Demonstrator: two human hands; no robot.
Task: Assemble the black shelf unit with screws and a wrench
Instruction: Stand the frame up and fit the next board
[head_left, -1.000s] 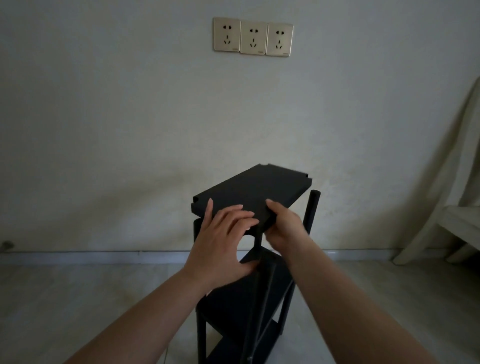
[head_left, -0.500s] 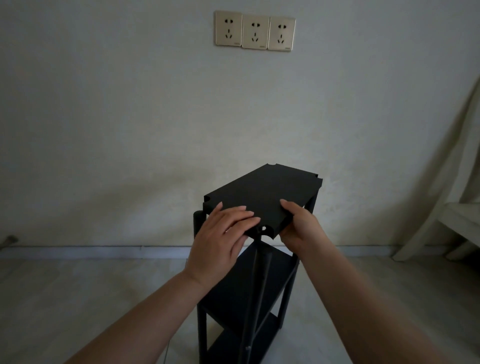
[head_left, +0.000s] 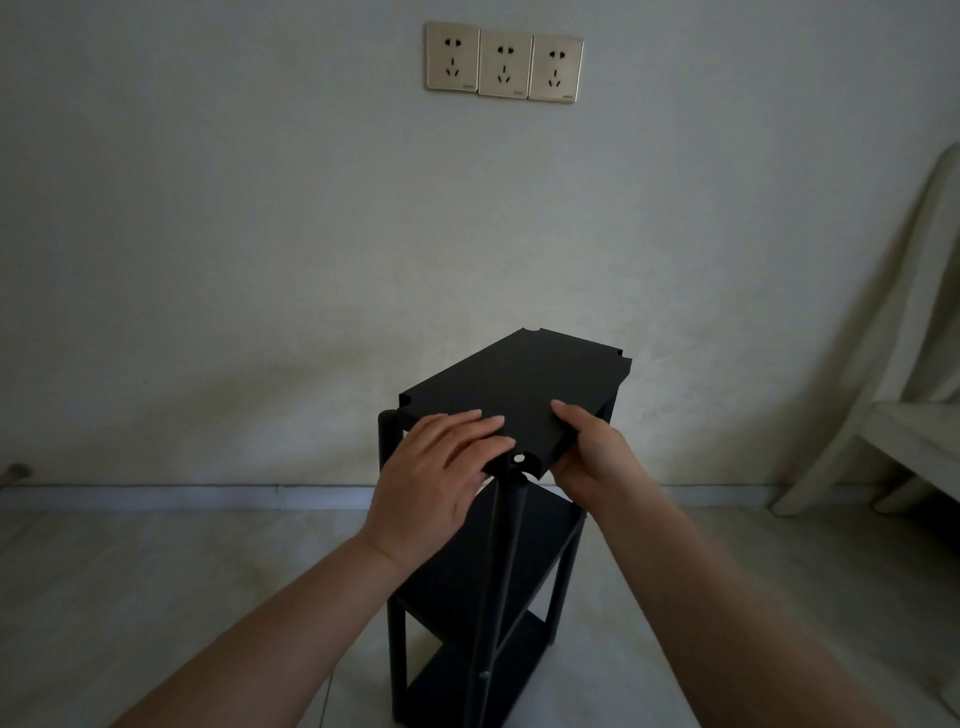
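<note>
Head view: top panel (head_left: 519, 384) under left hand (head_left: 436, 483), gripped by right hand (head_left: 592, 452).

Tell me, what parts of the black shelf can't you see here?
- Head view: the far right post is hidden behind the top panel.
- The left hand covers the panel's near-left edge.
- The shelf's feet are cut off by the bottom edge.
- Screws: too dark to make out.
</note>
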